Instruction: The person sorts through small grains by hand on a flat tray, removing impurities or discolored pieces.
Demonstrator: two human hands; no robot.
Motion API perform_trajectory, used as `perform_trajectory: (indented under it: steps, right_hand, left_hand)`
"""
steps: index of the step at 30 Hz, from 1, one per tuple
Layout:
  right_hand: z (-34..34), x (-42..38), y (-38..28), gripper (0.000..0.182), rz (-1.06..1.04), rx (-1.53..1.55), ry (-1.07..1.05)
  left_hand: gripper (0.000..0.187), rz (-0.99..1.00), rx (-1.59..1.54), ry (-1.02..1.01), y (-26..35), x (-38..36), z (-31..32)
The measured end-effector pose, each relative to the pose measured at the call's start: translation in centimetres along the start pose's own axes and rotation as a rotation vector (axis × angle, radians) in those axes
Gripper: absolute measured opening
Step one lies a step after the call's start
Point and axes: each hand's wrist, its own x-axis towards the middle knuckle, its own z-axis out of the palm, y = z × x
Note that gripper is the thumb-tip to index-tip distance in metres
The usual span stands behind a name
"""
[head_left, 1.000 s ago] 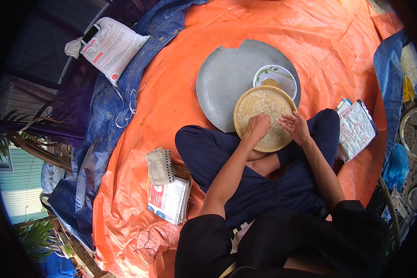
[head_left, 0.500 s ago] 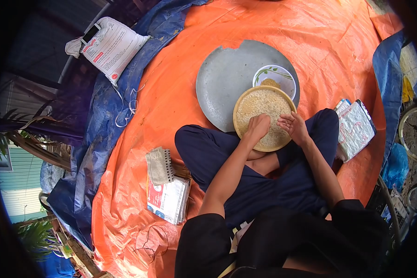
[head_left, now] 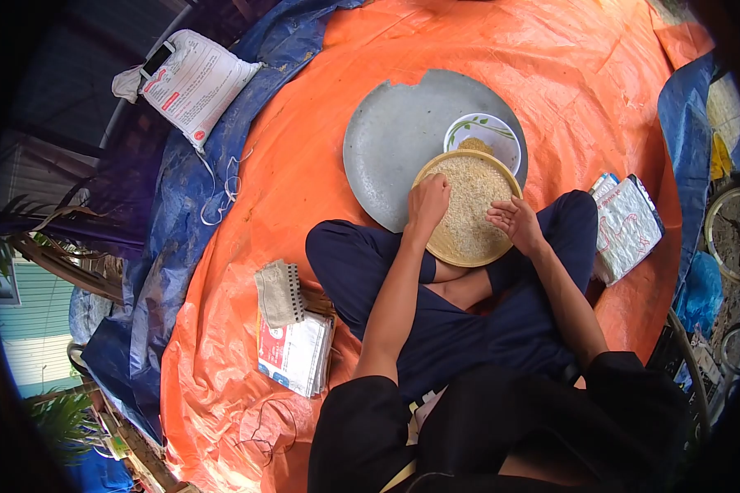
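A round, shallow woven basket [head_left: 430,240] of pale grain [head_left: 473,197] rests over my crossed legs, leaning on the edge of a grey metal disc. My left hand [head_left: 429,200] is closed in a fist above the basket's left rim; what is inside it, if anything, is hidden. Over the right part of the grain, my right hand [head_left: 515,220] has its palm turned up and its fingers apart, slightly curled. Just beyond the basket, a white bowl [head_left: 506,144] with green leaf patterns holds brownish grain, partly covered by the basket's far rim.
The grey disc [head_left: 386,140], chipped at its far edge, lies on an orange tarp [head_left: 288,164]. A white printed sack [head_left: 201,82] lies at the far left on blue tarp. Stacked folded bags [head_left: 296,353] are at my left, more bags [head_left: 629,234] at my right.
My left hand has moved left, from the middle of the grain to the basket's left rim, staying closed. My right hand has hardly moved.
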Motion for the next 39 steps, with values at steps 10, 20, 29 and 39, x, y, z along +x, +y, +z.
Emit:
perform_trajectory:
  steps: [10, 20, 29, 39]
  right_hand:
    - [0.2, 0.0, 0.0, 0.05, 0.017, -0.006, 0.012]
    - [0.5, -0.1, 0.0, 0.049, 0.017, -0.032, 0.027]
    - [0.5, -0.1, 0.0, 0.05, 0.016, -0.042, 0.009]
    - [0.1, 0.0, 0.1, 0.051, 0.011, -0.049, -0.008]
  left_hand:
    - [0.01, -0.114, 0.028, 0.159, -1.8, 0.6, -1.0]
    - [0.012, -0.123, 0.029, 0.069, -1.4, 0.5, -0.9]
    - [0.013, -0.113, 0.018, -0.034, -1.4, 0.3, -0.3]
    - [0.014, -0.085, 0.018, -0.009, -1.3, 0.3, -0.2]
